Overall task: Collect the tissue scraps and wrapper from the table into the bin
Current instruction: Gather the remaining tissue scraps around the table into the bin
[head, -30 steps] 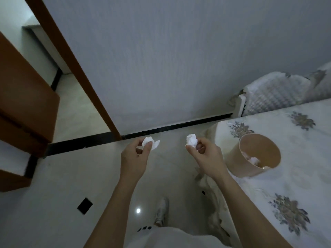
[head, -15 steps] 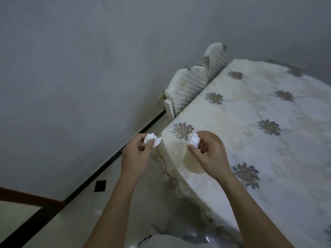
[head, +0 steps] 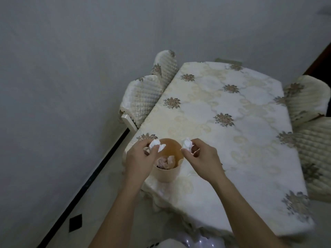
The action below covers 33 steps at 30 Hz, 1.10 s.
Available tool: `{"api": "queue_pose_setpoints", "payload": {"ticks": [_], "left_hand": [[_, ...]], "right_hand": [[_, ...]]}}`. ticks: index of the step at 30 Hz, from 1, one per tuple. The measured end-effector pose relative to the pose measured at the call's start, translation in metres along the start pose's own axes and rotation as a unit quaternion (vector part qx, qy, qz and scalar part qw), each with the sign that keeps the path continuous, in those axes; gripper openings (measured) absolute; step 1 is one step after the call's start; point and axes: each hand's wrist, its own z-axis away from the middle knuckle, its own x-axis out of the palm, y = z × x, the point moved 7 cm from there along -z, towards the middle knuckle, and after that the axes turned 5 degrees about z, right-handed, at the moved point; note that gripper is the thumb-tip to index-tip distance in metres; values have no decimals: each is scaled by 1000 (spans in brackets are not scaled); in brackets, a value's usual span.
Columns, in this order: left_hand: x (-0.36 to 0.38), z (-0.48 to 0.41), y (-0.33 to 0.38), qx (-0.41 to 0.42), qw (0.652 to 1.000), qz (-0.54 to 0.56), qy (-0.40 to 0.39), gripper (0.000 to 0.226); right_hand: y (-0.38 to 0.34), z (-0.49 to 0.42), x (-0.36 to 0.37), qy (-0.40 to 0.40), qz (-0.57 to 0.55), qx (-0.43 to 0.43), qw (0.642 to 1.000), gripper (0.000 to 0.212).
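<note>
A small beige round bin (head: 165,173) stands on the near left corner of the table (head: 232,140), with crumpled scraps lying inside it. My left hand (head: 138,161) pinches a white tissue scrap (head: 157,145) over the bin's left rim. My right hand (head: 200,158) pinches another white tissue scrap (head: 187,144) just above the bin's right rim. Both scraps are held between thumb and fingertips. No wrapper shows on the table.
The table wears a cream cloth with flower motifs. Quilted chair backs stand at its far left (head: 143,99) and right side (head: 308,104). A grey wall runs along the left, with a black skirting line (head: 100,169) and tiled floor below.
My view has swung right from the doorway onto the table. Both hands, each still holding its scrap, have come over the bin from the floor side.
</note>
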Motion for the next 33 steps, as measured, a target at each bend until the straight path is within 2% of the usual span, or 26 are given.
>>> {"api": "queue_pose_setpoints", "payload": {"ticks": [5,12,19,33], "left_hand": [[2,-11,11,20,1000,0,-1,22],[13,-28,12,99,985,-135,-34,22],[34,-37,-10,119,949,-248,-153,58],[14,-45,13,208,923,-313,-82,48]], "right_hand": [[-7,-16,10,-4,5,-15,1000,18],[-19,-35,22,-2,60,-38,998,22],[-21,-38,49,-52,207,-108,971,53],[-38,-44,33,8,241,-154,958,51]]}}
